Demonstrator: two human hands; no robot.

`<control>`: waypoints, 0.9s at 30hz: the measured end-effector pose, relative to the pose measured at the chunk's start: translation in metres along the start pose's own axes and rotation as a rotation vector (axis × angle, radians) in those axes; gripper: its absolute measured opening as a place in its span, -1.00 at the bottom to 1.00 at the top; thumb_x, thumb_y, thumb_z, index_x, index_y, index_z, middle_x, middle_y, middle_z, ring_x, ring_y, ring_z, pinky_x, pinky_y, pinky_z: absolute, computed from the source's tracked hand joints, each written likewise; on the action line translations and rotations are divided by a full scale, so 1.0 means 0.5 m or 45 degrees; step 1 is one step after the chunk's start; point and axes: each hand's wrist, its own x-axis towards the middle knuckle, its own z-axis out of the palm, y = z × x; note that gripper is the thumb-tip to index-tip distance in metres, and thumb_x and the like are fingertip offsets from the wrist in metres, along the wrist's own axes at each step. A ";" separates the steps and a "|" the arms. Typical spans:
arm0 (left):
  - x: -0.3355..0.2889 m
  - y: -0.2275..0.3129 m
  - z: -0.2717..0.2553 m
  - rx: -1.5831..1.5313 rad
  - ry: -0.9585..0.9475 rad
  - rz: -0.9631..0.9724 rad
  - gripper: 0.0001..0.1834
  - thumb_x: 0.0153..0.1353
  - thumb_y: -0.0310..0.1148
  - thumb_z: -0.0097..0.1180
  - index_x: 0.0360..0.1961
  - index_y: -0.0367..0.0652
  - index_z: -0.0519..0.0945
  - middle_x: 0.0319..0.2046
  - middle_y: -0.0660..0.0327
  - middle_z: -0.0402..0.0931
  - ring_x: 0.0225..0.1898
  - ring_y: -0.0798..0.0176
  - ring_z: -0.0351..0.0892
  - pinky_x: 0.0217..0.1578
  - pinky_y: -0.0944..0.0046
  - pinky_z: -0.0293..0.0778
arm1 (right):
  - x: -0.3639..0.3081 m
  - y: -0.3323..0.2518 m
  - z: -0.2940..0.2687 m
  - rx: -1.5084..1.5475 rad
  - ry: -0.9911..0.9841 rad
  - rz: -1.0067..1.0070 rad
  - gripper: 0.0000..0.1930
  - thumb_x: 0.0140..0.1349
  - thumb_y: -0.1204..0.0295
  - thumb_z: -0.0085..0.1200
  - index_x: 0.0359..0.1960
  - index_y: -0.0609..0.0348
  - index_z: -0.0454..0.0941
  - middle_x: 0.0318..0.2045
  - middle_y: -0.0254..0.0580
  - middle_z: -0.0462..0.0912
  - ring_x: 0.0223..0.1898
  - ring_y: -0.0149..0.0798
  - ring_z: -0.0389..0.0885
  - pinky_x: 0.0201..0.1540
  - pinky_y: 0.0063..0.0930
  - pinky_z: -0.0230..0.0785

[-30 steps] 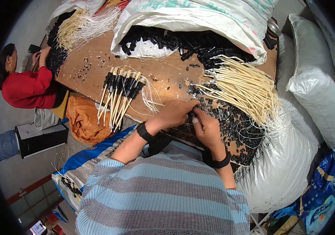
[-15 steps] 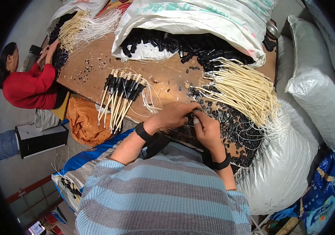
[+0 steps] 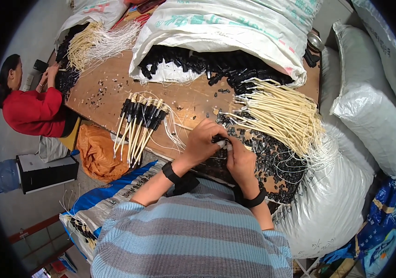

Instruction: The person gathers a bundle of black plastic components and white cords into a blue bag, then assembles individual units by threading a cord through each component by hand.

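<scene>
My left hand [image 3: 202,144] is closed round a black plastic piece [image 3: 218,138] at the table's near edge. Against it, my right hand [image 3: 241,163] pinches with thumb and forefinger, touching the same piece; the fingers hide most of it. A cream rod [image 3: 185,127] shows just behind my left hand. To the left lies a row of cream rods fitted with black plastic parts [image 3: 148,112], their white cords [image 3: 174,134] looping toward my left hand. Right of my hands spread many small black parts [image 3: 272,162], with a pile of cream rods [image 3: 281,111] beyond them.
A white woven sack [image 3: 225,28] spilling black plastic parts [image 3: 225,69] stands across the table [image 3: 100,78]. Full sacks [image 3: 360,97] crowd the right side. A person in red [image 3: 33,111] works at the far left, by another cream bundle [image 3: 83,44]. An orange sack [image 3: 97,150] lies below.
My hands have turned, the left now more upright, and the black piece shows between them. The view has shifted slightly. The other person's hands have moved away from the cream bundle.
</scene>
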 end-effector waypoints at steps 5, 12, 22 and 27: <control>0.000 0.001 -0.002 -0.311 0.002 -0.120 -0.76 -0.19 -0.62 0.23 -0.41 -0.17 0.59 -0.41 0.27 0.57 -0.27 0.22 0.52 -0.21 0.30 0.41 | 0.004 -0.003 -0.005 -0.002 0.088 -0.088 -0.71 0.13 0.62 0.02 -0.07 0.20 0.52 -0.39 0.06 0.63 -0.43 0.07 0.63 -0.43 -0.22 0.47; 0.006 -0.007 -0.016 -0.204 -0.010 0.058 -0.81 -0.19 -0.65 0.20 -0.48 -0.18 0.58 -0.44 0.29 0.55 -0.33 0.23 0.52 -0.25 0.32 0.40 | -0.002 -0.014 -0.011 -0.058 0.031 -0.045 -0.73 0.15 0.58 0.04 -0.08 0.19 0.53 -0.40 0.04 0.63 -0.43 0.04 0.65 -0.41 -0.27 0.47; 0.009 -0.066 -0.038 0.123 -0.039 0.113 -0.67 -0.12 -0.69 0.14 -0.28 -0.13 0.62 -0.36 0.16 0.58 -0.32 0.09 0.59 -0.33 0.18 0.49 | -0.001 0.007 -0.014 0.353 -0.045 0.365 -0.83 0.21 0.46 0.10 -0.20 0.22 0.64 -0.47 -0.02 0.66 -0.50 -0.19 0.64 -0.37 -0.38 0.48; 0.070 -0.142 -0.039 0.420 -0.166 0.205 -0.57 -0.09 -0.69 0.10 -0.12 -0.14 0.57 -0.31 0.10 0.58 -0.29 -0.03 0.58 -0.28 0.14 0.51 | -0.006 0.036 -0.017 0.539 -0.077 0.542 -0.81 0.22 0.44 0.09 -0.20 0.26 0.64 -0.48 -0.14 0.67 -0.44 -0.47 0.56 -0.30 -0.54 0.41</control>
